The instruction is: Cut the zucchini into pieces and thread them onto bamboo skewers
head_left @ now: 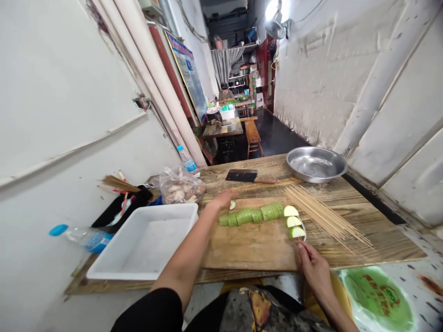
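Note:
A row of green vegetable slices [251, 215] lies across a wooden cutting board [249, 246]. Three loose pale slices [293, 221] sit at its right end. My left hand [223, 199] reaches over the board's far edge, fingers together beside a small slice [233, 204]. Near the board's front right corner, my right hand [313, 267] is pinched on a thin bamboo skewer [304, 235] that points at the loose slices.
Bamboo skewers [321, 214] fan out right of the board. A cleaver [249, 175] and a steel bowl [316, 163] lie behind it. Left are a white tub [145, 242], a bag of mushrooms [180, 188] and water bottles [83, 237]. A person sits far back.

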### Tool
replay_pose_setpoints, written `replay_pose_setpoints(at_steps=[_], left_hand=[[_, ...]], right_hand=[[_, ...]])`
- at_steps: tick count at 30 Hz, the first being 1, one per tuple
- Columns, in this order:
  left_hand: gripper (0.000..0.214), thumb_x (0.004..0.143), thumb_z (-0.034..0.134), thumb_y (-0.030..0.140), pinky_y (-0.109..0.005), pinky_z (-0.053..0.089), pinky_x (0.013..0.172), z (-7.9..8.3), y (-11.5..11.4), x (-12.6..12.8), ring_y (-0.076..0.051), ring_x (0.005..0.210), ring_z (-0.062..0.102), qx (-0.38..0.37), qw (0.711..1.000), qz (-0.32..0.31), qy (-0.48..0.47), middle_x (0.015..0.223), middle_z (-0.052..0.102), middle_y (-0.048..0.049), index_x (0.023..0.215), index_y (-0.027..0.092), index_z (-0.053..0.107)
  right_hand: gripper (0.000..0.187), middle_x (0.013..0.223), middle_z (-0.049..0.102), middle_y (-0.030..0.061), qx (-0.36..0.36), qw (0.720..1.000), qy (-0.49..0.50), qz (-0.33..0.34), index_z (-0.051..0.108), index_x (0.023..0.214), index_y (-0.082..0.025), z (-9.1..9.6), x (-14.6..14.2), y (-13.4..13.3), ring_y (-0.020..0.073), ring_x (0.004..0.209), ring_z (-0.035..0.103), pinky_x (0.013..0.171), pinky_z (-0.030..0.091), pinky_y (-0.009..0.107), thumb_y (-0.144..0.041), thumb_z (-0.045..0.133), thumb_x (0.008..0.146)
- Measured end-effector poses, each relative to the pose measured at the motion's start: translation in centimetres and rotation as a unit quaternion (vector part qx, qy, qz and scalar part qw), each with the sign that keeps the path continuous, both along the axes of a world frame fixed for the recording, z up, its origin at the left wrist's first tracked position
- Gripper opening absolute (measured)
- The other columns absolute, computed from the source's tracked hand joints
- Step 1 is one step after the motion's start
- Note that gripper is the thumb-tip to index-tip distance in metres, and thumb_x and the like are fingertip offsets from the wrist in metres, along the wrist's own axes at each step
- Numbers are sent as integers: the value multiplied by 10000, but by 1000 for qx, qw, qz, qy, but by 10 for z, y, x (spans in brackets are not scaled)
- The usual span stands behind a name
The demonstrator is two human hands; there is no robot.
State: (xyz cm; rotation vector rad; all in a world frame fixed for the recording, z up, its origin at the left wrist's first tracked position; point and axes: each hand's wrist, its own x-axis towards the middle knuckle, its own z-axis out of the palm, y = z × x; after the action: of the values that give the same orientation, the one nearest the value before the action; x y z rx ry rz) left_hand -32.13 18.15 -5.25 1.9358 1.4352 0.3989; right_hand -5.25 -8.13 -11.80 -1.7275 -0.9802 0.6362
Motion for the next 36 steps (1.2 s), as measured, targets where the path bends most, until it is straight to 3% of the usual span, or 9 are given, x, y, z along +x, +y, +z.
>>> replay_pose_setpoints(at_steps=[3, 7, 12, 19, 23, 28, 32, 34, 36], left_hand=[[411, 581, 628, 55, -293, 383, 978, -11, 7, -8, -242, 1125, 559, 5, 992, -95, 82, 1181, 665, -49, 935, 238, 724], [370, 572, 650, 118, -269, 426, 880, -19, 9, -8, -216, 1011, 596, 23, 978, -145, 150, 1081, 696, -29, 915, 235, 722], [168, 614, 635, 152, -253, 438, 727, -13, -2, -2, -190, 798, 608, 57, 975, -133, 167, 823, 698, -38, 757, 195, 711], [219, 681, 545, 139, -277, 429, 733, -8, -27, 31, -193, 801, 580, 138, 982, -80, 100, 871, 658, -74, 882, 151, 631], [252, 712, 518, 131, -293, 425, 811, -12, -33, 47, -199, 880, 583, 145, 985, -68, 57, 941, 660, -70, 937, 174, 625], [283, 747, 521, 151, -264, 445, 741, -14, -37, 60, -176, 814, 599, 86, 993, -81, 17, 931, 677, -50, 1002, 181, 641], [287, 791, 534, 209, -220, 424, 710, -7, -44, 65, -142, 812, 567, -31, 991, -89, -90, 946, 659, -16, 1058, 210, 639], [291, 795, 547, 214, -203, 405, 670, -2, -48, 67, -128, 780, 538, -114, 978, -60, -166, 913, 638, -7, 1074, 215, 633], [272, 805, 550, 205, -183, 365, 575, 2, -52, 71, -103, 679, 495, -203, 946, -10, -253, 832, 597, 3, 1066, 206, 628]], right_hand=[[488, 825, 741, 92, 4, 1000, -15, 22, 720, 971, -131, -2, -3, 2, 225, 717, 672, 623, 523, 283, -539, 508, 805], [461, 933, 744, 97, -1, 998, -32, 53, 722, 956, -153, -3, -4, 1, 239, 834, 688, 703, 540, 296, -522, 485, 814], [449, 976, 740, 108, 5, 997, -33, 67, 722, 950, -159, -4, -7, -1, 248, 898, 691, 764, 545, 314, -515, 485, 812], [434, 1005, 734, 101, 9, 996, -36, 80, 711, 977, -163, -6, -11, 0, 249, 944, 680, 826, 530, 341, -496, 470, 839], [425, 1005, 733, 98, 13, 996, -37, 80, 713, 963, -169, -5, -12, -1, 247, 942, 679, 824, 532, 340, -493, 466, 842], [433, 1011, 731, 103, 6, 995, -40, 88, 717, 965, -167, -4, -13, -2, 253, 944, 680, 828, 534, 352, -494, 459, 845], [441, 1011, 731, 111, 8, 995, -39, 87, 719, 973, -160, -3, -15, -2, 257, 942, 684, 824, 542, 357, -491, 460, 840], [433, 1007, 733, 107, 8, 995, -40, 87, 718, 979, -165, -4, -16, -2, 253, 940, 686, 818, 547, 352, -485, 460, 841], [418, 999, 736, 100, 10, 995, -43, 91, 720, 975, -175, -4, -18, -1, 247, 934, 689, 807, 552, 344, -477, 462, 845]])
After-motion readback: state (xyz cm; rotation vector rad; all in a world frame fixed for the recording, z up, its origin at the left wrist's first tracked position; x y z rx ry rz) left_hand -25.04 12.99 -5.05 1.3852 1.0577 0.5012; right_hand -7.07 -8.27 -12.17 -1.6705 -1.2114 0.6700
